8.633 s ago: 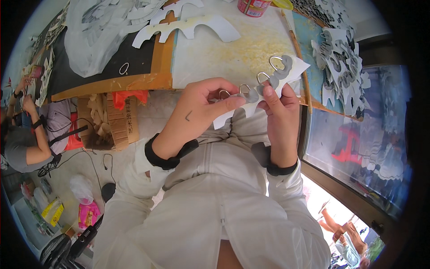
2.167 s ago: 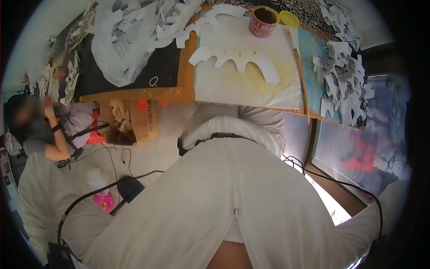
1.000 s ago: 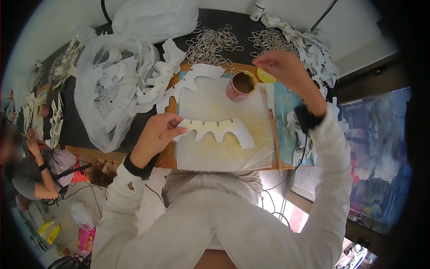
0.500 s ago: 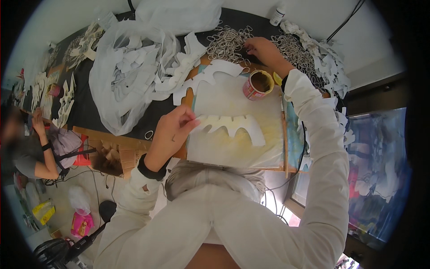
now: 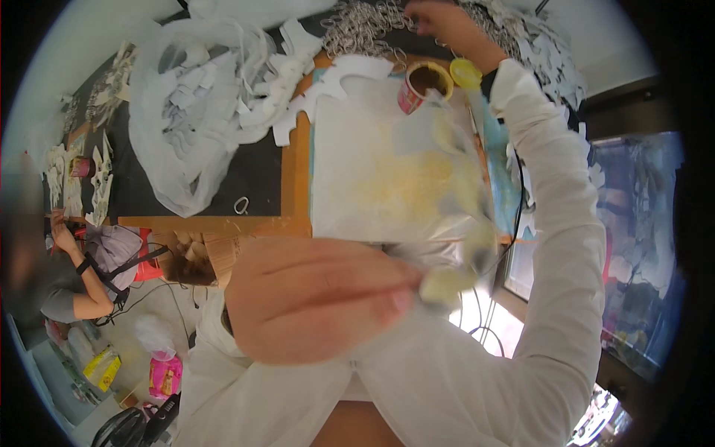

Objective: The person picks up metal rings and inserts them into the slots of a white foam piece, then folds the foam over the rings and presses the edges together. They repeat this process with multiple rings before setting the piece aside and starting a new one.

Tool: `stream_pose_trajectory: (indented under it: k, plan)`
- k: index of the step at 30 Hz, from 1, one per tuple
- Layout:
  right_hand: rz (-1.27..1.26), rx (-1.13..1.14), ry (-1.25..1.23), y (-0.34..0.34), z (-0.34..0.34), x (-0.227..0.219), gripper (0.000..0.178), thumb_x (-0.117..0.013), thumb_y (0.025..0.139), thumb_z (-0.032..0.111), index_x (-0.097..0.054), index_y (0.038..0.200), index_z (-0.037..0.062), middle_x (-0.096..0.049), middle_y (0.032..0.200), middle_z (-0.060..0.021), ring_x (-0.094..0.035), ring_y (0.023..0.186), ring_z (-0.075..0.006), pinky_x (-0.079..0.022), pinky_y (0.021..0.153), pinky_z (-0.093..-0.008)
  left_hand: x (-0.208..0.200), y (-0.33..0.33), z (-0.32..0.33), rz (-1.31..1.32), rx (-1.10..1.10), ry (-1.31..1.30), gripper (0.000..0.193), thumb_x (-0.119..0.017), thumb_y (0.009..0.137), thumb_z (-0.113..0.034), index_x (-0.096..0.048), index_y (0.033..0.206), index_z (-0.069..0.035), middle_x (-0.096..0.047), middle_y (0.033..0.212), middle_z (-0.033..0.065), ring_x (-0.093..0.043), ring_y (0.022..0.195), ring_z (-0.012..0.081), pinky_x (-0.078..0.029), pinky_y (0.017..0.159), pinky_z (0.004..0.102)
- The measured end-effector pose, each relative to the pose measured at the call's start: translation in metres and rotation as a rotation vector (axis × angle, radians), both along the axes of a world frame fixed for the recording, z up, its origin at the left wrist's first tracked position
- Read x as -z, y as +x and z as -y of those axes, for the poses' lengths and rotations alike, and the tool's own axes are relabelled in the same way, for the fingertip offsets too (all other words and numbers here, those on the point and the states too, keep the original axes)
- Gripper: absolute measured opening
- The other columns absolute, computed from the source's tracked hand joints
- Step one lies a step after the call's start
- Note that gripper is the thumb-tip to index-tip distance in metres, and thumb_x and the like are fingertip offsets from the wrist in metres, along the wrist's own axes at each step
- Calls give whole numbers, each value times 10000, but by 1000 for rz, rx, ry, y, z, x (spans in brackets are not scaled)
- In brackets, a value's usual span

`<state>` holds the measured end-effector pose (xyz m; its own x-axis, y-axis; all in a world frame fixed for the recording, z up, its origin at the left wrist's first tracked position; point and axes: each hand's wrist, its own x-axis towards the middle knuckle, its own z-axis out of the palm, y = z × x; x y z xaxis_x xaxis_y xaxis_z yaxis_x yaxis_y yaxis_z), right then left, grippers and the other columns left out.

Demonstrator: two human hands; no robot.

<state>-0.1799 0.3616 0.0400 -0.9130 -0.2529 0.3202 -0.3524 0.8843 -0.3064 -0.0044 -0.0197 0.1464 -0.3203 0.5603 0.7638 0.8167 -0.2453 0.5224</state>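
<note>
Close to the camera and smeared by motion, my left hand (image 5: 320, 298) pinches one end of a scallop-edged strip (image 5: 447, 287). The strip is white with yellowish glue-like patches and curves up in front of the work surface, blurred almost to see-through. At the far edge of the table my right hand (image 5: 439, 22) reaches among oval metal rings (image 5: 357, 33), its fingers curled. What its fingertips hold, if anything, I cannot make out. Nearby stands an open pink-and-yellow tub (image 5: 406, 98) of brown stuff, beside a yellow lid (image 5: 467, 73).
A white stained sheet (image 5: 350, 164) covers the work board. Another white scalloped piece (image 5: 350, 69) lies at its far left corner. A plastic bag (image 5: 149, 134) full of white pieces is on the left, with a single ring (image 5: 240, 205) near it. A co-worker's arm (image 5: 89, 287) shows far left.
My left hand has lifted the scalloped strip off the sheet and brought it up toward the camera. My right hand stays at the metal rings. The view has shifted somewhat.
</note>
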Motion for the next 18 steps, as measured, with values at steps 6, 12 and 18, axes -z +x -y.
stream_pose_trajectory:
  k: [6,12,18]
  plan:
    - [4,199,-373,109,51,-102,114,-677,849,56,-678,947,-3,-704,847,-98,-663,757,-171,-520,692,-276,52,15,-10,1265,-9,-192,187,-715,862,-77,-573,965,-14,-714,890,107,-668,737,124,-516,580,215]
    - [286,188,-570,228,112,-88,204,-703,770,-53,-708,965,4,-700,860,-80,-658,779,-144,-500,724,-246,124,12,3,1463,-230,-307,186,-702,880,-97,-557,968,-20,-711,875,71,-650,750,80,-500,583,210]
    - [257,356,-830,248,196,-30,153,-775,726,9,-744,875,19,-692,792,-98,-646,712,-181,-476,647,-262,118,11,6,1415,-312,-476,152,-713,872,-111,-599,919,-22,-706,827,49,-615,696,55,-486,584,199]
